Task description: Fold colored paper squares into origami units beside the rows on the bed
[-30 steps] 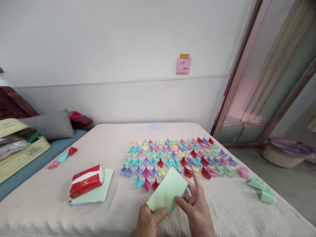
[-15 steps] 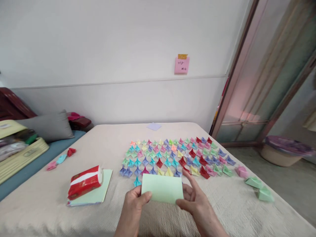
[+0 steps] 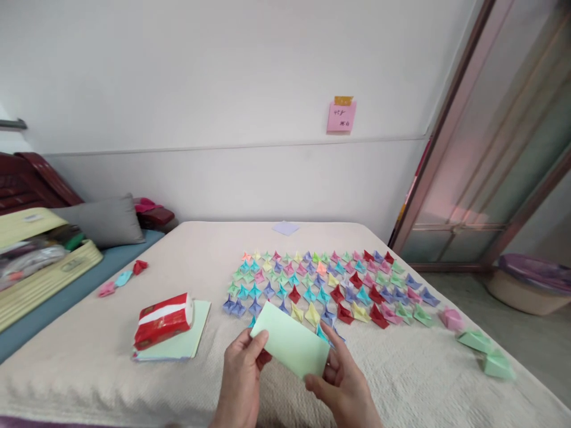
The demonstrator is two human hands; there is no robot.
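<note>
A pale green paper (image 3: 294, 340), rectangular in outline, is held tilted above the covered table, its right end lower than its left. My left hand (image 3: 243, 362) pinches its left end, thumb on top and fingers beneath. At the other end my right hand (image 3: 341, 374) grips the lower right corner between thumb and fingers. Just beyond the paper, rows of small folded paper boats (image 3: 312, 314) in many colours stand on the cloth, and the paper hides some of the nearest ones.
Left of my hands, a red tissue pack (image 3: 164, 321) lies on a stack of green paper sheets (image 3: 200, 327). Larger green folded pieces (image 3: 497, 364) sit near the right edge. A lilac sheet (image 3: 285, 227) lies at the back, and a pink note (image 3: 341, 117) is taped to the wall.
The green paper has turned from nearly level to slanting down to the right, with both hands still on it. The view has shifted slightly left.
</note>
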